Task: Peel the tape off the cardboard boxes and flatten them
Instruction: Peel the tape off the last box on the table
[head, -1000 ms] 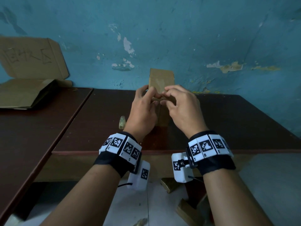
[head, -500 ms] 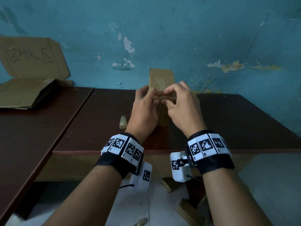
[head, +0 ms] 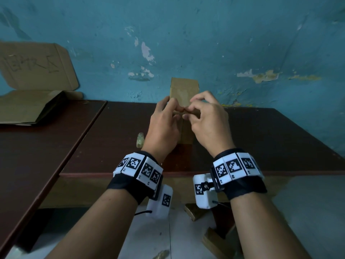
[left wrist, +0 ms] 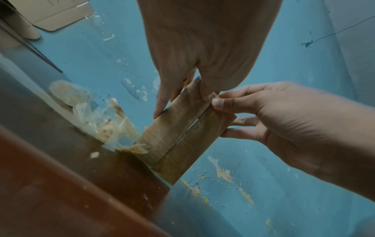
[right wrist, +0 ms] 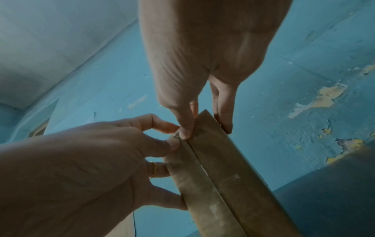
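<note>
Head view: small cardboard box [head: 184,131] upright on your dark table [head: 261,139]; your left hand [head: 164,126] and right hand [head: 207,122] grip its top. Left wrist view: taped seam [left wrist: 182,136] faces you. Right wrist view: both thumbs pinch the seam's top end.

hands: 2 (left hand [head: 164,126], right hand [head: 207,122]) | upright cardboard box [head: 183,90]: 1 | flattened cardboard [head: 28,107]: 1 pile | tables [head: 261,146]: 2 | peeled tape wad [head: 140,140]: 1

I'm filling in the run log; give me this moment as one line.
phase: picking at tape end | box: upright on table, seam taped | left hand: grips box top | right hand: pinches top edge | peeled tape wad: beside box
</note>
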`<state>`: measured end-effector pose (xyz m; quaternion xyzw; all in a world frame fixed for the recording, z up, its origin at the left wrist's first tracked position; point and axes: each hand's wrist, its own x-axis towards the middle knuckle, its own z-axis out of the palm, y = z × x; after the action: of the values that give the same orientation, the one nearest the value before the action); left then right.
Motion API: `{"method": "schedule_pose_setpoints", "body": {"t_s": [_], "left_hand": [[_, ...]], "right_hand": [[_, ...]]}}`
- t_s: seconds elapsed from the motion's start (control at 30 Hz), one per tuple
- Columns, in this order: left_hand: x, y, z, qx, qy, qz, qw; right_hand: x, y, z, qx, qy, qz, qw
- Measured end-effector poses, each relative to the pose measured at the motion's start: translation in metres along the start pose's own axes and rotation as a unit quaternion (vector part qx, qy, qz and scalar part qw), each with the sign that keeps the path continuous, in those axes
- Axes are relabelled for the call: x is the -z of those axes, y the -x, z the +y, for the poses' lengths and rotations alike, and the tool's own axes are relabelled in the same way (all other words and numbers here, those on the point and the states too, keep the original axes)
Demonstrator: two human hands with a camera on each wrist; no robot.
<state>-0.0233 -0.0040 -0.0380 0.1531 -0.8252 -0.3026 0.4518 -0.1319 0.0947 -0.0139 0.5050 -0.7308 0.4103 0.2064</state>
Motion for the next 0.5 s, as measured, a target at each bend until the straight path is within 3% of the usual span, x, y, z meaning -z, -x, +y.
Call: {"method": "schedule_pose_setpoints", "body": {"t_s": [0.3, 0.5], "left_hand": [[0.002, -0.001, 0.005, 0.043, 0.017, -0.001, 0.999], [-0.004, -0.001, -0.005, 0.063, 0.001, -0.077, 0.995]], "right_hand": [[0.001, -0.007, 0.008, -0.035, -0.057, 0.002, 0.998], [0.015, -0.010, 0.015, -0.083, -0.101, -0.032, 0.991]]}}
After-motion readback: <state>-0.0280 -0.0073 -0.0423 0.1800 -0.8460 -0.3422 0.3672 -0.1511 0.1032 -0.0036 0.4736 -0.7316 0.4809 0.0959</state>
